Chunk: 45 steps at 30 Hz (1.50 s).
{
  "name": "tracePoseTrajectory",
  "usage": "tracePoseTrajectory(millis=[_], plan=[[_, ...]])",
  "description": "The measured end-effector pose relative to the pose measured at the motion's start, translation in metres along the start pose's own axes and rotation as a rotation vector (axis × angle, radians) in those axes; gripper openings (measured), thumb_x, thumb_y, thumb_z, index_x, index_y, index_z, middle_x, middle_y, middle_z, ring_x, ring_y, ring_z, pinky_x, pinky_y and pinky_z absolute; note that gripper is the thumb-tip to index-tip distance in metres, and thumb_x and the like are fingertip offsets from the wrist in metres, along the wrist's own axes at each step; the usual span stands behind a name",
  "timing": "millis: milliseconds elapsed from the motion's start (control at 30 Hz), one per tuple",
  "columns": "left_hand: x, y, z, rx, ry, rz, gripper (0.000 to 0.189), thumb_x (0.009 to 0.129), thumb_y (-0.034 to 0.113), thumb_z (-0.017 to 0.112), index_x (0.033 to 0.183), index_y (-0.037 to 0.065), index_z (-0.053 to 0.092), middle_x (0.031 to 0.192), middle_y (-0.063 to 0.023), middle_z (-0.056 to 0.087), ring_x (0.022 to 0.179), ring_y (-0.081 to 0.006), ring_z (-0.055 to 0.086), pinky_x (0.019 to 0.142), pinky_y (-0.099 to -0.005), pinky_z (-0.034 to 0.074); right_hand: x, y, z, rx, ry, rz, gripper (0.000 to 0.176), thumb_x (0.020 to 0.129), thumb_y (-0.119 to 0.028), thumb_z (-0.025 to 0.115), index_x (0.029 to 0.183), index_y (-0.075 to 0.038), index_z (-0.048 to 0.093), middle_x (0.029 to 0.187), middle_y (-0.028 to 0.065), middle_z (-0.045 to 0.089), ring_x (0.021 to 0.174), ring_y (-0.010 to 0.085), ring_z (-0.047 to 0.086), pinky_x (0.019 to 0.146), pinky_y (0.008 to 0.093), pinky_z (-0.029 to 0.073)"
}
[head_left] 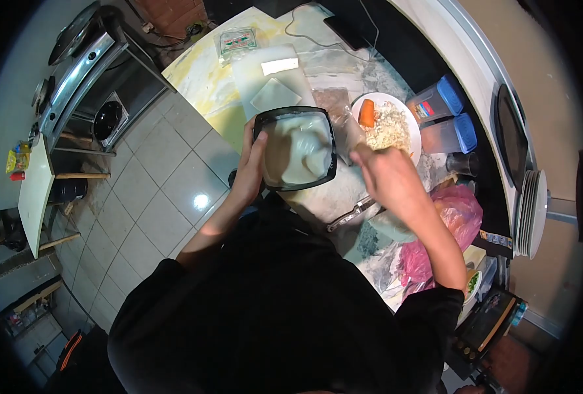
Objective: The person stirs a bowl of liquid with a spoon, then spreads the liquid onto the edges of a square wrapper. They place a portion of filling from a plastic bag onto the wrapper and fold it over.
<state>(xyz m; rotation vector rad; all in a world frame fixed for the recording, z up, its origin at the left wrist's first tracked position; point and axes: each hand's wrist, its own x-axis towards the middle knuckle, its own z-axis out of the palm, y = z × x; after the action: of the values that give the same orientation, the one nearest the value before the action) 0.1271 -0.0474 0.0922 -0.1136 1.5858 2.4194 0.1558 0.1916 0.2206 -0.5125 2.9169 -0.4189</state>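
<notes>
My left hand (250, 167) grips the left rim of a black square container (295, 148), held tilted above the counter edge. A pale, soft white mass lies inside it. My right hand (386, 177) hovers just right of the container with its fingers curled loosely; whether they pinch anything I cannot tell. Beyond it stands a white plate (409, 128) with shredded filling and a piece of carrot (367, 113).
A white cutting board (268, 72) holds square pale wrappers, a packet behind it. Two blue-lidded tubs (445, 115) stand at the right. A pink plastic bag (452, 213) and a metal utensil (350, 215) lie near me. A stove (84, 72) is at the left, over tiled floor.
</notes>
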Motion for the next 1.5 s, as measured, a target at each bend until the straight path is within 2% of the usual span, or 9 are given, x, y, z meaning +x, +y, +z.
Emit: tracePoseTrajectory(millis=[100, 300, 400, 500, 600, 700, 1033, 1167, 1500], plan=[[0.002, -0.004, -0.006, 0.212, 0.012, 0.061, 0.061, 0.107, 0.038, 0.044, 0.154, 0.004, 0.027, 0.154, -0.0143, 0.033, 0.144, -0.0244, 0.029, 0.119, -0.0348, 0.023, -0.001, 0.004, 0.006, -0.156, 0.014, 0.033, 0.016, 0.096, -0.013, 0.058, 0.093, 0.002, 0.065, 0.062, 0.0241, 0.062, 0.063, 0.0418, 0.067, 0.060, 0.0494, 0.054], [-0.002, 0.002, -0.001, 0.007, 0.031, -0.056, 0.064, 0.106, 0.040, 0.045, 0.155, 0.003, 0.025, 0.155, -0.0145, 0.033, 0.143, -0.0240, 0.031, 0.119, -0.0345, 0.023, 0.003, -0.005, -0.002, -0.056, -0.061, -0.033, 0.013, 0.090, -0.007, 0.059, 0.099, 0.000, 0.067, 0.063, 0.0236, 0.063, 0.062, 0.0409, 0.067, 0.060, 0.0484, 0.055], [0.002, 0.004, -0.002, 0.052, 0.022, 0.029, 0.065, 0.106, 0.040, 0.045, 0.155, 0.003, 0.024, 0.154, -0.0141, 0.034, 0.143, -0.0235, 0.031, 0.118, -0.0344, 0.023, 0.008, -0.003, -0.001, -0.258, 0.095, -0.013, 0.015, 0.077, 0.001, 0.058, 0.091, 0.002, 0.063, 0.064, 0.0211, 0.065, 0.064, 0.0367, 0.070, 0.060, 0.0471, 0.057], [0.006, 0.003, -0.007, 0.113, 0.023, 0.059, 0.064, 0.106, 0.040, 0.045, 0.155, 0.003, 0.025, 0.154, -0.0137, 0.034, 0.143, -0.0234, 0.031, 0.118, -0.0345, 0.024, -0.005, -0.008, -0.009, -0.243, -0.125, -0.047, 0.011, 0.084, -0.005, 0.060, 0.091, 0.002, 0.066, 0.065, 0.0223, 0.065, 0.063, 0.0376, 0.070, 0.060, 0.0481, 0.056], [0.004, 0.004, -0.003, 0.031, 0.006, 0.024, 0.063, 0.106, 0.039, 0.044, 0.154, 0.003, 0.026, 0.153, -0.0136, 0.035, 0.142, -0.0232, 0.032, 0.118, -0.0346, 0.023, 0.003, -0.005, -0.008, 0.076, -0.033, -0.092, 0.015, 0.093, -0.011, 0.062, 0.096, 0.002, 0.069, 0.064, 0.0265, 0.060, 0.061, 0.0435, 0.064, 0.058, 0.0492, 0.052], [0.004, 0.007, 0.002, 0.117, 0.002, 0.064, 0.061, 0.107, 0.040, 0.043, 0.154, 0.004, 0.027, 0.151, -0.0140, 0.037, 0.141, -0.0230, 0.033, 0.118, -0.0346, 0.023, 0.011, 0.002, -0.001, -0.072, 0.068, 0.102, 0.013, 0.093, -0.010, 0.063, 0.093, 0.002, 0.069, 0.065, 0.0271, 0.059, 0.064, 0.0448, 0.063, 0.060, 0.0481, 0.052], [0.031, -0.006, -0.001, 0.244, 0.038, 0.229, 0.060, 0.107, 0.039, 0.041, 0.152, 0.002, 0.028, 0.150, -0.0162, 0.038, 0.141, -0.0254, 0.033, 0.118, -0.0343, 0.023, 0.023, 0.014, 0.004, 0.084, 0.116, 0.170, 0.020, 0.095, -0.012, 0.063, 0.083, 0.004, 0.067, 0.067, 0.0289, 0.057, 0.066, 0.0464, 0.061, 0.064, 0.0507, 0.049], [0.044, -0.002, 0.005, 0.210, 0.091, 0.284, 0.057, 0.108, 0.037, 0.040, 0.152, 0.002, 0.028, 0.149, -0.0159, 0.038, 0.140, -0.0248, 0.034, 0.117, -0.0336, 0.023, 0.027, -0.003, -0.004, 0.214, 0.146, -0.017, 0.021, 0.097, -0.012, 0.061, 0.084, 0.003, 0.068, 0.064, 0.0285, 0.056, 0.063, 0.0455, 0.061, 0.061, 0.0498, 0.049], [0.057, 0.019, 0.011, 0.131, 0.098, 0.342, 0.052, 0.108, 0.033, 0.039, 0.151, 0.006, 0.030, 0.147, -0.0107, 0.042, 0.137, -0.0208, 0.036, 0.115, -0.0324, 0.025, 0.025, -0.003, -0.001, 0.149, 0.150, 0.066, 0.027, 0.098, -0.015, 0.057, 0.084, 0.006, 0.065, 0.062, 0.0294, 0.059, 0.064, 0.0469, 0.064, 0.060, 0.0527, 0.053]])
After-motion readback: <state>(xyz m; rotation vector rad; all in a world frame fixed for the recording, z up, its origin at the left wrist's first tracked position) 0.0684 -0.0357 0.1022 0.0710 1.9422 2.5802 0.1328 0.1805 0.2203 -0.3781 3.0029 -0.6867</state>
